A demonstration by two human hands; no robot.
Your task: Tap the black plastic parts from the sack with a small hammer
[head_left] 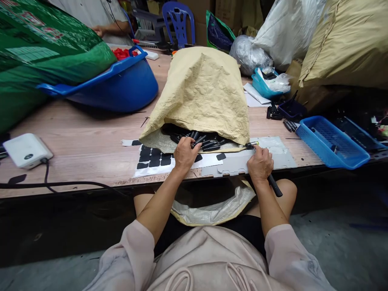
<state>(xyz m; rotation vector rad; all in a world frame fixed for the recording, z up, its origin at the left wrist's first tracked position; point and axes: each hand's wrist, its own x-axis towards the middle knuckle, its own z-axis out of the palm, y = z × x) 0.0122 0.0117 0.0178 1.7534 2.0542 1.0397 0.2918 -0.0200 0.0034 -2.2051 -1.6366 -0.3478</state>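
Observation:
A yellow woven sack (206,89) lies on the table with its mouth toward me, and many black rod-shaped pieces (211,146) show inside. My left hand (185,154) is at that mouth, its fingers curled together around a black rod-shaped piece. My right hand (260,162) is closed around a long black-handled tool (275,186). The tool slants from lower right to a small dark head with a shiny tip beside the sack's right corner. Under the hands lie a sheet of black stickers (154,157) and a grey board (273,155).
A second open sack (212,208) hangs at my lap below the table edge. Left are a blue tub (118,89), a green sack (45,52) and a white box (27,150) with a cable. Blue baskets (339,151) stand right. Across the table, another person's hand (99,30) shows.

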